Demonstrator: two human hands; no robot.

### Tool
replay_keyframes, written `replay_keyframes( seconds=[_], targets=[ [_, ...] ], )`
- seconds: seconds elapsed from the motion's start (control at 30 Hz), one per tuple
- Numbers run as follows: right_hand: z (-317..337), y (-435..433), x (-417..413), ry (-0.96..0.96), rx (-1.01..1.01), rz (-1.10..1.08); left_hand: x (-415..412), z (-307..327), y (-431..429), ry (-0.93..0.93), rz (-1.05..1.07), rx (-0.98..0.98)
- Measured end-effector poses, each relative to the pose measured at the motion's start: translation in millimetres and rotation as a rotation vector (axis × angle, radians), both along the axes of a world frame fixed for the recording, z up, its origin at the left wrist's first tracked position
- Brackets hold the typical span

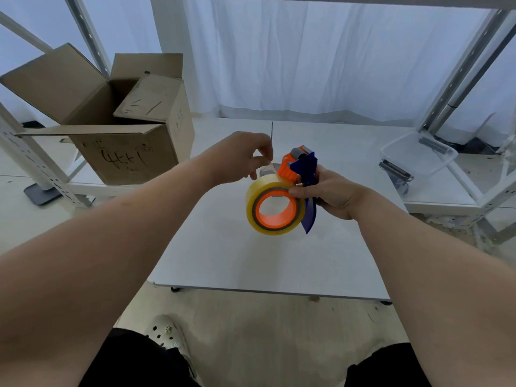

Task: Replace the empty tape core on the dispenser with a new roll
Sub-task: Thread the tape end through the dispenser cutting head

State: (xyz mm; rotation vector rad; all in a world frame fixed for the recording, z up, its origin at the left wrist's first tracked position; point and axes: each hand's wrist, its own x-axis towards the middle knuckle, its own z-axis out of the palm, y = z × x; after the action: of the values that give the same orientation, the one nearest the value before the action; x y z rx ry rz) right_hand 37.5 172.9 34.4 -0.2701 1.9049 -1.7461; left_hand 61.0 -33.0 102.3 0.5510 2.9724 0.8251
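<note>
A blue and orange tape dispenser [304, 166] is held above the white table [251, 261]. A full yellowish roll of tape [252, 203] sits on its orange hub. My right hand [329, 195] grips the dispenser by its blue handle, thumb against the roll's inner rim. My left hand [240, 157] pinches the loose clear end of the tape just above the roll, beside the orange front part. An empty tape core is partly visible behind the roll, mostly hidden by my left hand.
An open cardboard box [117, 118] with handwriting stands at the back left. A clear plastic container [418, 155] rests on the low shelf at right, with metal shelf posts [463, 65] behind. White curtains hang at the back.
</note>
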Motion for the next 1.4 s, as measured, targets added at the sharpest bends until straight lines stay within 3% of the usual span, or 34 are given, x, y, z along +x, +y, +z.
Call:
replay_keyframes(
  seconds=[0.2, 0.43, 0.83, 1.03, 1.13, 1.2, 1.27, 1.4],
  targets=[
    [3, 5, 2, -0.135, -0.116, -0.039, 4, 11, -2, -0.084, -0.105, 0.083],
    [4, 4, 3, -0.070, 0.075, -0.105, 9, 20, 13, -0.111, -0.139, -0.065],
    [16, -16, 8, -0.010, 0.189, 0.173, 12, 27, 22, -0.122, -0.135, -0.203],
    [12, -10, 9, -0.009, 0.250, 0.159, 14, 28, 14, 0.030, -0.137, -0.247],
    [14, -9, 8, 0.015, 0.190, 0.090, 11, 28, 12, 0.201, -0.141, -0.380],
    [15, -9, 6, 0.069, 0.169, 0.028, 10, 24, 9, 0.202, -0.101, -0.440],
    [14, -9, 5, 0.161, 0.191, -0.052, 11, 18, 7, 0.091, -0.085, -0.387],
    [13, -5, 8, 0.321, 0.324, -0.144, 9, 12, 1, -0.043, -0.016, 0.006]
  ],
)
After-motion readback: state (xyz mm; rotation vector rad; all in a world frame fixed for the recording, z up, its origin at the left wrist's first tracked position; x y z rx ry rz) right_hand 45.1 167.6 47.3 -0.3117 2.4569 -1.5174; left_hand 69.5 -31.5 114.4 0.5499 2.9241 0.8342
